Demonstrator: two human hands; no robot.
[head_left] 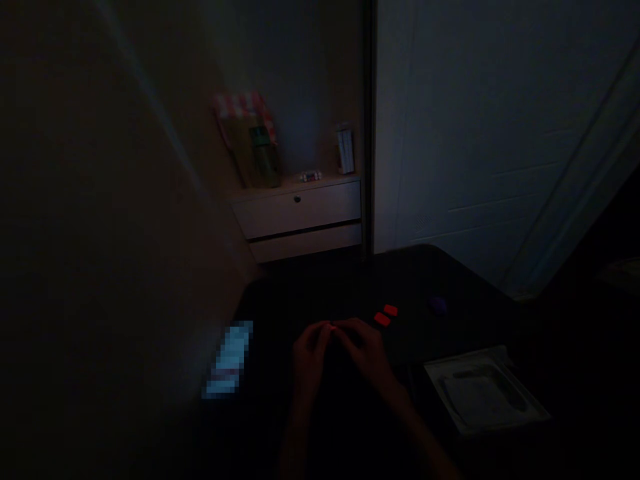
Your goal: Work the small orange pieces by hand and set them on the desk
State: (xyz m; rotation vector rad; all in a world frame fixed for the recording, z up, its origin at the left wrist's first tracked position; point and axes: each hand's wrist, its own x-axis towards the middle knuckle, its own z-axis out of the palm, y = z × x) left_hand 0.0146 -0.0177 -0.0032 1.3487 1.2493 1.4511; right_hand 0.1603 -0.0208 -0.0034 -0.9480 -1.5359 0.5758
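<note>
In the dim head view, my left hand [310, 348] and my right hand [361, 341] meet above the dark table [300, 300]. Their fingertips pinch a small red piece [332, 327], mostly covered by the fingers, so its exact kind is unclear. To the right of my right hand, two flat red pieces [383, 320] lie close together on the tabletop. Farther right sits a small rounded purple lump [438, 306].
A lit, pixelated rectangle [230, 360] is at the table's left edge. A pale tray-like package [485, 390] lies at the lower right. Behind the table stand a drawer unit [305, 213] holding a green-lidded bottle [265, 157], and a pale door panel [460, 133].
</note>
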